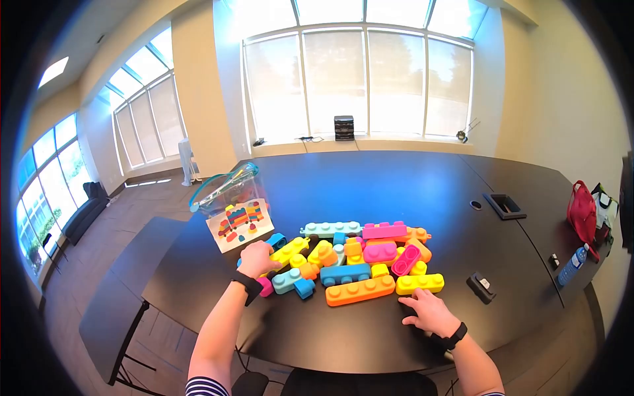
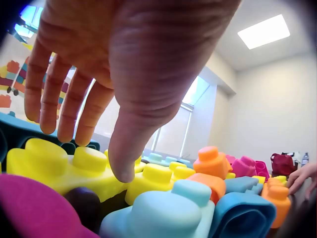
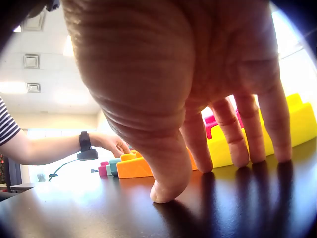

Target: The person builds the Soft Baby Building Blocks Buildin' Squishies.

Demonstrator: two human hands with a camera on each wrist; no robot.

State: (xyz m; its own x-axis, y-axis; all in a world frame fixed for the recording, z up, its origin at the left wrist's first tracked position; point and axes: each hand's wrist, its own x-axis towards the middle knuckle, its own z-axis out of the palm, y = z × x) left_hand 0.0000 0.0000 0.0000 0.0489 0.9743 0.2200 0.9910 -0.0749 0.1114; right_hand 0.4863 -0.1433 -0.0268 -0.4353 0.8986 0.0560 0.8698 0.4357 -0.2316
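Chunky toy building blocks lie in a loose pile on the dark table. My left hand (image 1: 256,259) reaches over the pile's left side, close to a long yellow block (image 1: 289,252). In the left wrist view its fingers hang down past that block and the thumb tip (image 2: 122,173) is right at its edge; nothing is in the grasp. My right hand (image 1: 432,313) rests its fingertips on the table in front of another yellow block (image 1: 420,284), at the pile's near right corner. A long orange block (image 1: 360,290) lies just left of it.
A clear bag with teal trim (image 1: 241,185) stands behind a picture card (image 1: 240,226) at the pile's left. Right of the pile are a small black device (image 1: 481,288) and a water bottle (image 1: 572,265). A red bag (image 1: 581,211) sits by the right edge.
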